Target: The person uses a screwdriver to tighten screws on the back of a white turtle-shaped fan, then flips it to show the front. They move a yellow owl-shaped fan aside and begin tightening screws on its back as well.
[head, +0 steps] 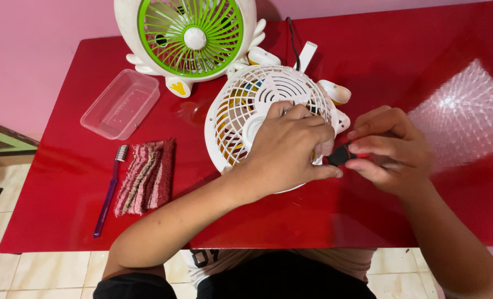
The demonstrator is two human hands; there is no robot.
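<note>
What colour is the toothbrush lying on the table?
The toothbrush is purple, with pale bristles; the head view shows it beside the folded striped cloth.

2 fans (268,99), 1 toothbrush (110,188), 1 folded cloth (146,176), 1 clear tub (120,103), perhaps 1 screwdriver (343,155).
</note>
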